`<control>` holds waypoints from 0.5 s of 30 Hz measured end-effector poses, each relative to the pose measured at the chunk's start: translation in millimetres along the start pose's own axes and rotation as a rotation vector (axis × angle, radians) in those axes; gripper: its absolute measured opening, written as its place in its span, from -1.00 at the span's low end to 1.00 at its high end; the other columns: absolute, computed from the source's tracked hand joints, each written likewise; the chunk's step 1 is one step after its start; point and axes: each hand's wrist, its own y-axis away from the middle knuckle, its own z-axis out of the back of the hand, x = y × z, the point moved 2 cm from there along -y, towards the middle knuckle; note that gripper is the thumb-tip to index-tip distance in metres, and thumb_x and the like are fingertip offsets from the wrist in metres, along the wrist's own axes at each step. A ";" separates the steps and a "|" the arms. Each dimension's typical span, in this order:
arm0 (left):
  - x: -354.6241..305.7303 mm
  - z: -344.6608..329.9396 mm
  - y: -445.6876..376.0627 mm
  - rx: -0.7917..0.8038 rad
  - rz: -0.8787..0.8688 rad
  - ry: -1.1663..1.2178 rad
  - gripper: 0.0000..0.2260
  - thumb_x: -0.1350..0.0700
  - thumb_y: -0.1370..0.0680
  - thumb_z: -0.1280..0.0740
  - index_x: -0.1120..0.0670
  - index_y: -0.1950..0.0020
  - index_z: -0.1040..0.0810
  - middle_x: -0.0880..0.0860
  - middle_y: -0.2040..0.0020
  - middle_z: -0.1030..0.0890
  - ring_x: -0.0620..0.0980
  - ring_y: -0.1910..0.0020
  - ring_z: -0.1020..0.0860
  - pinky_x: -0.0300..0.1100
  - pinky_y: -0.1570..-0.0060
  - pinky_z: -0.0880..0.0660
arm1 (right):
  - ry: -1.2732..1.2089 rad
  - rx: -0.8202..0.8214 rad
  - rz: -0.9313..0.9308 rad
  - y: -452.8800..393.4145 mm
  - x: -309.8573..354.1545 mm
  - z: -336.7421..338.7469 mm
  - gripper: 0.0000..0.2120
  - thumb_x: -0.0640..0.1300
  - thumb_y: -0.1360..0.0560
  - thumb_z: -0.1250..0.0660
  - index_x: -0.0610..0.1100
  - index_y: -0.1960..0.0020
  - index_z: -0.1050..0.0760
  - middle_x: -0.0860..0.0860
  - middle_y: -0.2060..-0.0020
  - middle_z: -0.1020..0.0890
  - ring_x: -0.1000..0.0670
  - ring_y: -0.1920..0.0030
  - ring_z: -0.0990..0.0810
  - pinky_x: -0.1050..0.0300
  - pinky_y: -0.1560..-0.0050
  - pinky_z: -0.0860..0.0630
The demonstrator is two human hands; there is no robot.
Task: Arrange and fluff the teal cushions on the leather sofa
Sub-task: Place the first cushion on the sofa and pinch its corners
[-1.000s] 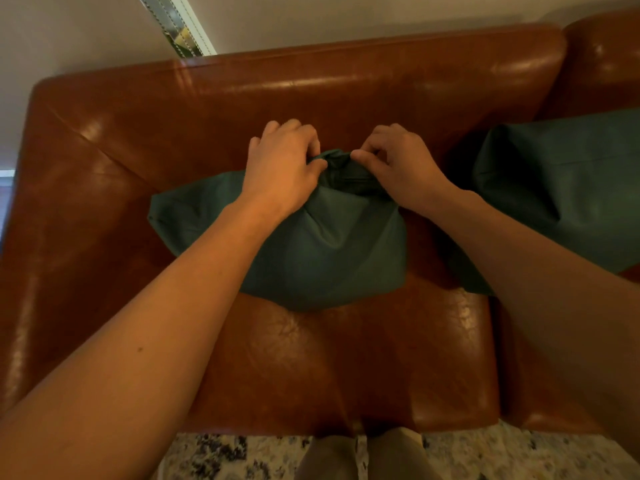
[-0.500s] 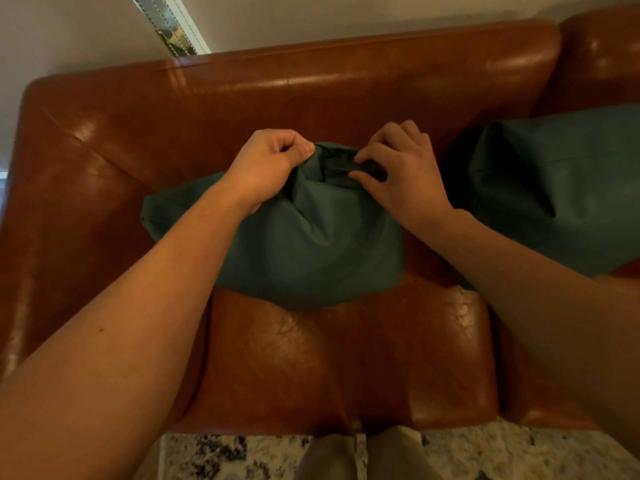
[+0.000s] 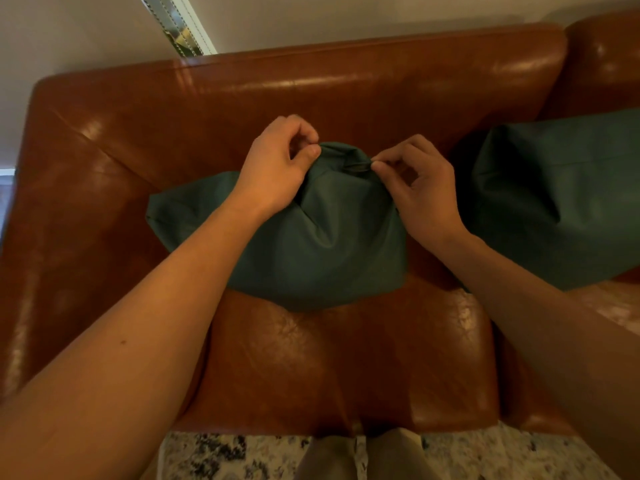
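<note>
Both our hands pinch the cushion's [image 3: 311,244] top edge, left hand [image 3: 273,174] and right hand [image 3: 419,188] close together. It leans against the sofa [image 3: 311,88] back beneath them. Tugging only thin fabric may bunch it rather than plump the filling.

We observe a teal cushion [image 3: 311,244] lying on the seat of the brown leather sofa [image 3: 346,358]. The left hand [image 3: 277,168] and right hand [image 3: 419,188] each pinch its far edge, bunching the fabric upward. A second teal cushion [image 3: 561,202] sits to the right, against the backrest.
</note>
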 end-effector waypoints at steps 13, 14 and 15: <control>-13.8 -1.6 -23.8 0.308 0.089 0.009 -0.88 0.11 -0.59 -0.31 0.02 0.14 -0.57 -0.06 0.06 -0.52 -0.12 0.05 -0.51 -0.30 0.04 -0.38 | -0.171 0.115 -0.237 -6.1 3.4 -1.0 -0.93 -0.08 -0.60 -0.28 -0.02 0.02 -0.53 0.00 0.02 -0.55 0.10 0.00 -0.54 0.10 -0.10 -0.50; -12.9 -4.1 -22.8 0.310 0.176 0.116 -0.84 0.12 -0.59 -0.30 0.02 0.18 -0.56 -0.08 0.11 -0.53 -0.15 0.11 -0.51 -0.31 0.09 -0.39 | -0.165 0.102 -0.231 -4.7 5.1 -1.9 -0.94 -0.08 -0.60 -0.27 -0.02 0.01 -0.52 -0.01 0.01 -0.56 0.08 -0.01 -0.54 0.06 -0.11 -0.50; -12.5 -6.0 -21.7 0.310 0.250 0.218 -0.81 0.13 -0.60 -0.29 0.02 0.22 -0.56 -0.08 0.17 -0.55 -0.15 0.19 -0.52 -0.30 0.12 -0.41 | -0.142 0.084 -0.205 -2.7 7.0 -2.5 -0.94 -0.07 -0.60 -0.27 -0.01 -0.01 -0.51 -0.01 0.00 -0.55 0.06 -0.03 -0.53 0.05 -0.11 -0.49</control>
